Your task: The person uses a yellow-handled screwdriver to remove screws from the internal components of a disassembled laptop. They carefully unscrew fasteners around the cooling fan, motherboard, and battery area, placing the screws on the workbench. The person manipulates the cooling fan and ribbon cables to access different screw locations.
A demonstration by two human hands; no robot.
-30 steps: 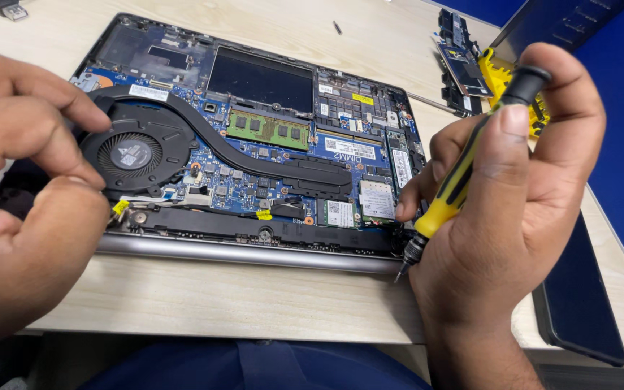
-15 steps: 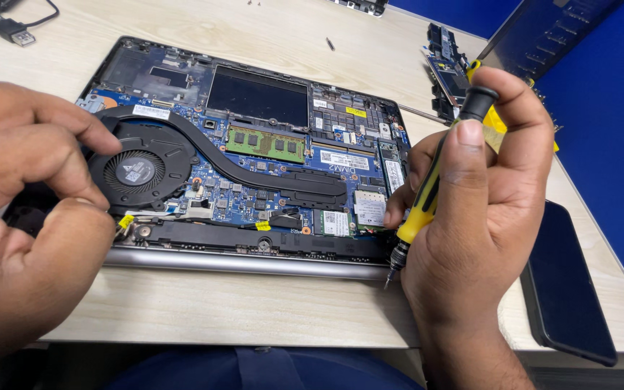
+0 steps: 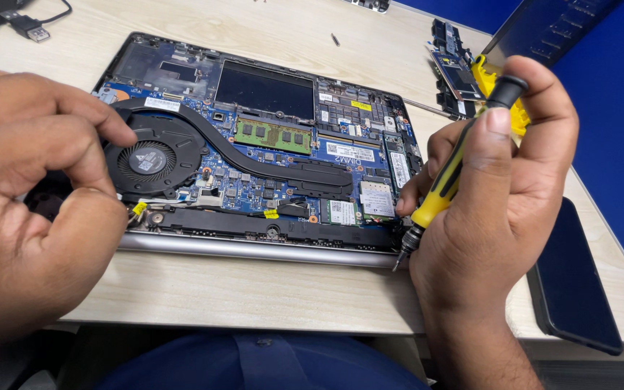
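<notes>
An opened laptop (image 3: 269, 155) lies bottom-up on the wooden desk (image 3: 254, 289), its blue circuit board, black fan (image 3: 147, 160), curved heat pipe and green memory stick (image 3: 272, 136) exposed. My right hand (image 3: 503, 195) grips a yellow and black screwdriver (image 3: 445, 184), nearly upright, with its tip down at the laptop's near right corner by the hinge. My left hand (image 3: 30, 195) rests on the laptop's near left corner, fingers curled beside the fan; it hides the edge there and I cannot tell what it pinches.
A dark phone (image 3: 575, 278) lies flat on the desk right of my right hand. Loose circuit boards (image 3: 453, 68) and a dark panel (image 3: 550, 29) sit at the back right. A cable plug (image 3: 27, 25) lies at the back left. A single screw (image 3: 334, 39) rests behind the laptop.
The view has drifted, so the laptop sits lower in frame. Both hands hold about the same places on the laptop; the screwdriver tip stays at the near right corner.
</notes>
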